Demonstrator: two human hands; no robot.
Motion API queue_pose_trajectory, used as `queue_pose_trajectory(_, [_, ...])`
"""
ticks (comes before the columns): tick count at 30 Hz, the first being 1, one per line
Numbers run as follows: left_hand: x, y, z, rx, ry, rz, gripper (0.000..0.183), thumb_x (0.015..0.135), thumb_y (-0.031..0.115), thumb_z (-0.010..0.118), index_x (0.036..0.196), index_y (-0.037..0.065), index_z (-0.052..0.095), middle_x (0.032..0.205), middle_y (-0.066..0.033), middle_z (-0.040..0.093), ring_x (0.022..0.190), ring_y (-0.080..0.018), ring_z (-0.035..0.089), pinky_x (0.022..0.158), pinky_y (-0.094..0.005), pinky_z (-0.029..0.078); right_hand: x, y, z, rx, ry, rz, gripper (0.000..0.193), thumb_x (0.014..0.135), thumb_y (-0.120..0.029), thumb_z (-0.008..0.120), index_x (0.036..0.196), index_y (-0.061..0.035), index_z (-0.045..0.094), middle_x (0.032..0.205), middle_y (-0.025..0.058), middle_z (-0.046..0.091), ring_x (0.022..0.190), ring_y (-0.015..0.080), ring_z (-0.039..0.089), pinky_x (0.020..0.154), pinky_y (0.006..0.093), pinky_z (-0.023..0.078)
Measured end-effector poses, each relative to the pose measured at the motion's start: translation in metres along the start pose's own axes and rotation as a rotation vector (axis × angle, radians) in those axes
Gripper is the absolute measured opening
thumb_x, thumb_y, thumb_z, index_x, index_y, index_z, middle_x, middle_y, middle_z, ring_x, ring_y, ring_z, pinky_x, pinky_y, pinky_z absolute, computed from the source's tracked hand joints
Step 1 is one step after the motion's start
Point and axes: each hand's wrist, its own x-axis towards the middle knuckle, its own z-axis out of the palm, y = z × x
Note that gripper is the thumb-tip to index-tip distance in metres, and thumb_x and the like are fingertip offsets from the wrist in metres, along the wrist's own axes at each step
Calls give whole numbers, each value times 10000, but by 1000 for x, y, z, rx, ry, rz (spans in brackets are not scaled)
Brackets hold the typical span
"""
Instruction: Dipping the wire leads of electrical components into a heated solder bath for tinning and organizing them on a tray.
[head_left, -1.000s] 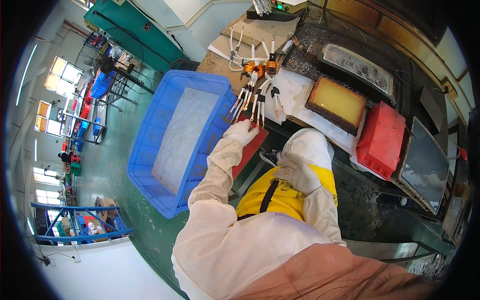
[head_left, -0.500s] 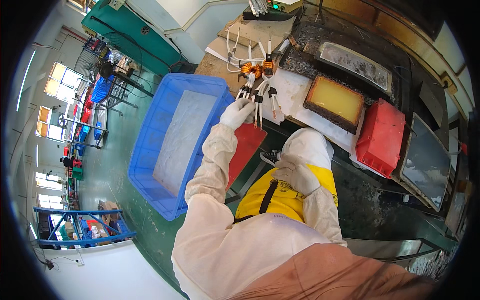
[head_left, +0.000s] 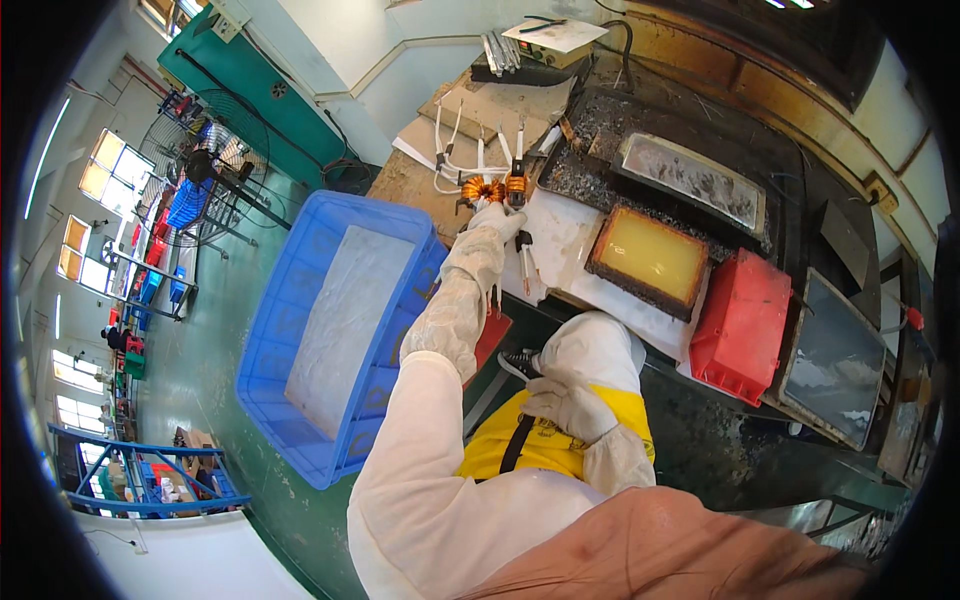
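Note:
My left hand, in a white glove, reaches over the table edge to two copper wire coils. Its fingers close at the near side of the ring-shaped coil, partly hiding it. Right beside that ring stands the second coil, dark-banded and upright. White leads spread from the coils toward the back. Near my hand, a lead with a black sleeve and bare copper tips hangs at the edge; my wrist and sleeve cover other leads. My gloved right hand lies on the yellow apron over my lap, fingers loosely stretched, holding nothing.
A blue plastic bin stands left of the table. To the right are a framed tray of yellowish material, a metal-framed tray of grey material, a red plastic box and a dark glass panel. A fan stands far left.
My left hand has moved forward and right, from the near lead ends up to the coils. My right hand stays on the apron. The whole view has shifted slightly.

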Motion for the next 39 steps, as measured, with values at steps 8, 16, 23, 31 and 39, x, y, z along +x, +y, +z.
queue_pose_trajectory(8, [52,4,34,-94,-134,-72,544,734,522,617,1037,77,697,985,-168,693,979,-299,652,877,-375,480,3,-10,0,2,27,8,642,963,-278,531,1464,7,247,1343,288,438,1160,460,527,1031,529,419])
queue_pose_trajectory(16, [63,-10,45,-663,-37,24,390,758,387,701,889,19,693,766,-72,665,708,-174,633,639,-303,472,2,-13,-5,-4,63,5,513,999,-237,462,1419,19,316,1304,272,483,1138,457,544,1049,588,385])
queue_pose_trajectory(23, [-39,4,-16,-842,66,103,374,797,389,670,932,41,644,716,-36,638,612,-143,605,560,-279,450,3,-8,2,-91,-10,31,659,968,-305,525,1478,-7,232,1346,262,448,1191,439,515,1045,537,403])
queue_pose_trajectory(31, [-123,9,-38,-519,310,391,344,801,321,691,1013,53,647,798,-106,673,734,-241,665,694,-355,509,-4,0,3,-112,-103,-64,613,976,-316,517,1446,4,290,1327,248,478,1163,436,534,1027,533,423])
queue_pose_trajectory(39, [-220,24,-30,-84,402,817,279,638,63,749,872,41,598,837,-145,622,838,-349,616,730,-408,494,-121,-106,99,-215,70,-883,337,995,-309,504,1192,-45,575,1156,157,625,1035,295,639,912,519,510])
